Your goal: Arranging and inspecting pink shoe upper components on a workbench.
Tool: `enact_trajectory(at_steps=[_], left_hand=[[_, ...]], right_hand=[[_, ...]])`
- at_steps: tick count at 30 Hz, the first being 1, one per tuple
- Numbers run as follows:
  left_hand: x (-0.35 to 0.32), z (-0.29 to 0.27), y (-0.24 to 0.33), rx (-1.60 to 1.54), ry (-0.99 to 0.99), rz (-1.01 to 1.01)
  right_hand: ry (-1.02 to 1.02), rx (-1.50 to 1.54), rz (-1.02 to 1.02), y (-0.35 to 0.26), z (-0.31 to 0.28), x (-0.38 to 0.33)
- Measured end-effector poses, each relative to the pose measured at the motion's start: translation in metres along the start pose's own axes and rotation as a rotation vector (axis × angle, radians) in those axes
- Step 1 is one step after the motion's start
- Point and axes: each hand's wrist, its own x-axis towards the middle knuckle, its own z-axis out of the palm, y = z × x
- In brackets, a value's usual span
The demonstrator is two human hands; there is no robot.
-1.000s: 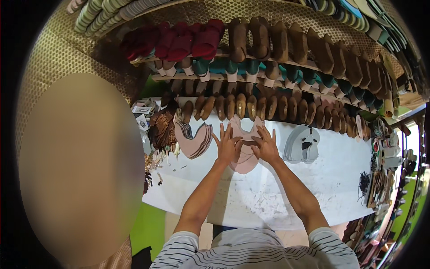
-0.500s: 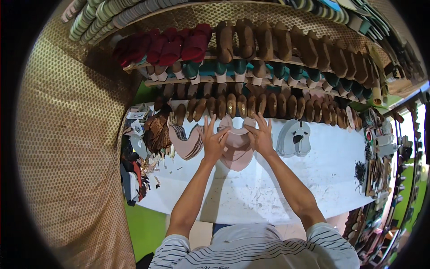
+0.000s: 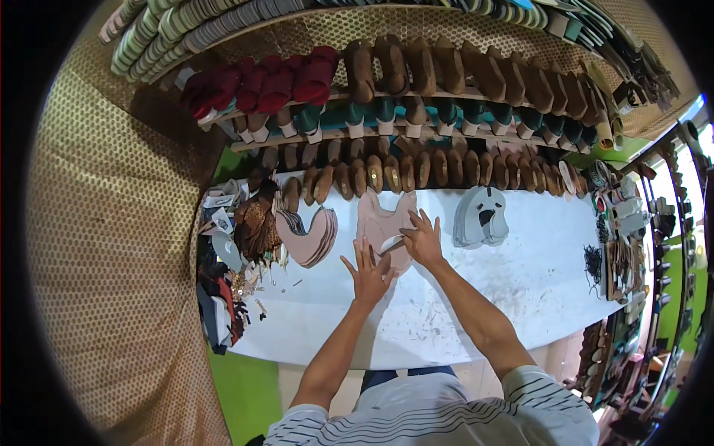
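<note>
A pink U-shaped shoe-upper piece (image 3: 387,210) lies in the middle of the white table, its two arms pointing away from me. Pale curved edging (image 3: 391,243) shows between my hands near its rounded end. My left hand (image 3: 370,281) is over the left of that end, fingers spread, thumb and forefinger apart. With thumb and forefinger, my right hand (image 3: 424,244) pinches at the pale edge, its other fingers lifted. What lies under the fingertips is partly hidden.
A fanned stack of pink U-shaped pieces (image 3: 316,241) lies left, grey cut pieces (image 3: 470,219) right. Brown shoe lasts (image 3: 424,169) line the table's back below shelves of more lasts. Brown scraps (image 3: 256,223) and small tools crowd the left edge; black threads (image 3: 593,262) lie right.
Both hands have come nearer to me, from the piece's arms to its rounded end. The left hand's thumb and forefinger have parted. My view has shifted slightly.
</note>
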Motion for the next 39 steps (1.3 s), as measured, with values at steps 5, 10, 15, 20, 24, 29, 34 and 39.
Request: enact_trajectory(at_steps=[5, 10, 15, 20, 24, 29, 34, 39], left_hand=[[-0.005, 0.000, -0.008, 0.033, -0.185, -0.062], [-0.003, -0.003, -0.013, 0.057, -0.250, -0.093], [-0.003, 0.001, -0.015, 0.054, -0.268, -0.096], [0.003, -0.016, -0.014, -0.022, -0.374, -0.111], [-0.011, -0.039, -0.018, -0.179, 0.113, -0.289], [-0.044, -0.066, 0.004, -0.299, 0.306, -0.109], [-0.124, -0.042, -0.033, -0.078, 0.018, 0.125], [-0.186, -0.032, -0.049, -0.120, -0.109, 0.169]], right_hand=[[0.027, -0.025, -0.016, -0.001, -0.006, 0.014], [0.121, 0.015, -0.009, -0.013, -0.041, 0.053], [0.233, 0.040, -0.105, -0.035, -0.087, 0.077], [0.254, 0.023, -0.205, -0.051, -0.124, 0.067], [0.242, -0.011, -0.307, -0.071, -0.119, 0.022], [0.147, -0.099, -0.303, -0.066, -0.061, -0.088], [0.027, -0.070, -0.224, -0.086, 0.008, -0.184], [-0.094, -0.071, -0.170, -0.100, 0.049, -0.249]])
